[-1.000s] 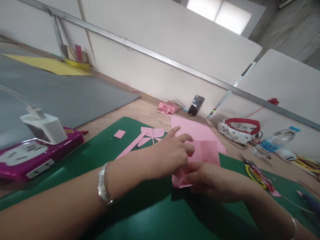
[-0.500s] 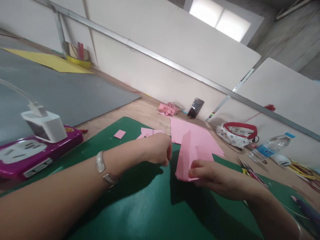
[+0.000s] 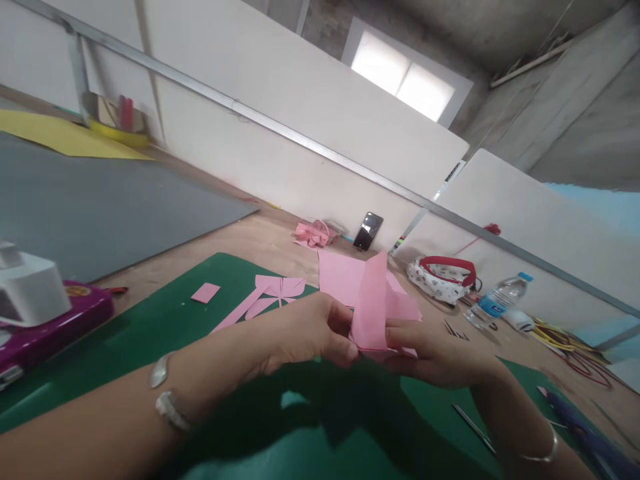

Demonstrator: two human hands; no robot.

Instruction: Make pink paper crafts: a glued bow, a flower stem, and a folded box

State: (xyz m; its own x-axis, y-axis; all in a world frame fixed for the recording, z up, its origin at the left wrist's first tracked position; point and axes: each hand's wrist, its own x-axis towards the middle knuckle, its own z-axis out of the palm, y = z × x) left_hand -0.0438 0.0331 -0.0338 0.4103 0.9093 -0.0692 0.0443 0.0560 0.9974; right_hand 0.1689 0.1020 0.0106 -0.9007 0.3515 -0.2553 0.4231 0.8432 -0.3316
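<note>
A folded piece of pink paper (image 3: 370, 303) is held just above the green cutting mat (image 3: 250, 440), one panel standing upright. My left hand (image 3: 320, 330) pinches its lower left edge between thumb and fingers. From the right, my right hand (image 3: 440, 353) grips the same paper, its fingertips partly hidden behind the panel. A flat pink sheet (image 3: 337, 270) lies beyond it. Left of that are pink petal-shaped cut-outs (image 3: 287, 287), a narrow pink strip (image 3: 237, 312) and a small pink square (image 3: 205, 293).
At the left is a purple power strip (image 3: 93, 310) with a white charger (image 3: 40, 290). Along the wall stand a phone (image 3: 369, 231), a white pouch (image 3: 440, 287) and a water bottle (image 3: 500, 300). A dark blue tool (image 3: 580, 427) lies at the right.
My left hand has moved right and taken hold of the paper's left edge. The folded paper has turned, its panel now more upright. The view has shifted right.
</note>
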